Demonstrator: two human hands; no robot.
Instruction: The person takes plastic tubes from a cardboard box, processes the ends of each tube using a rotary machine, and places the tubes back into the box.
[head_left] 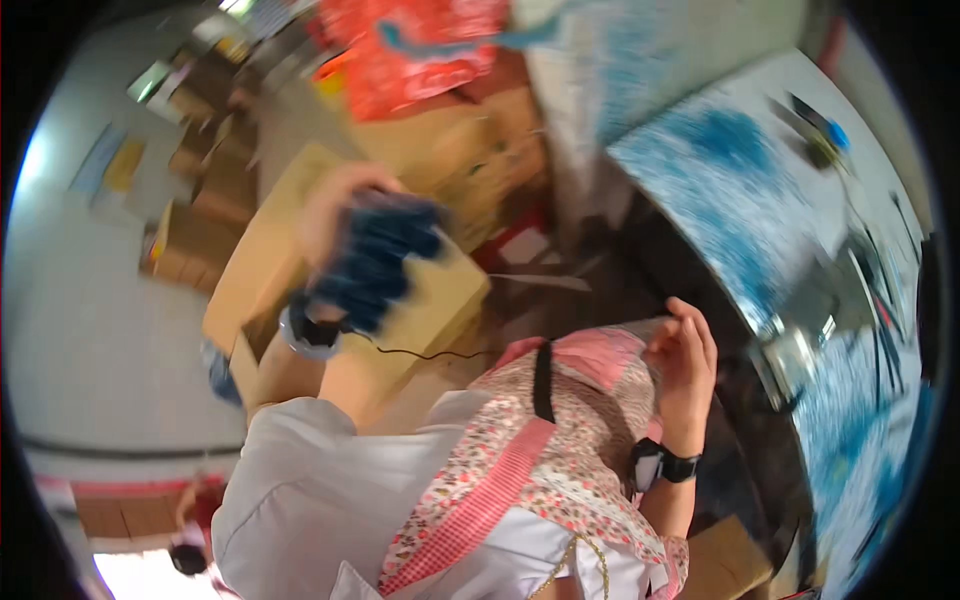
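My left hand (335, 205) is closed round a dark blue bundle (385, 255), smeared by motion, so its exact kind cannot be made out. The bundle is above an open cardboard box (270, 235) on my left side. At my right, my right hand (687, 365) is raised beside the flowered apron (590, 430), fingers apart and slightly bent, with nothing visible in them. Each wrist carries a dark strapped device, and a thin dark cord (430, 355) runs from the left one toward the apron.
A worktable (725, 200) with blue-stained patches curves along the right, bearing tools and a clear container (790, 365). Ahead lie more cardboard and a red plastic bag (420, 60). Several boxes (205, 240) stand on the floor at left. Another person (195, 530) is at the lower left.
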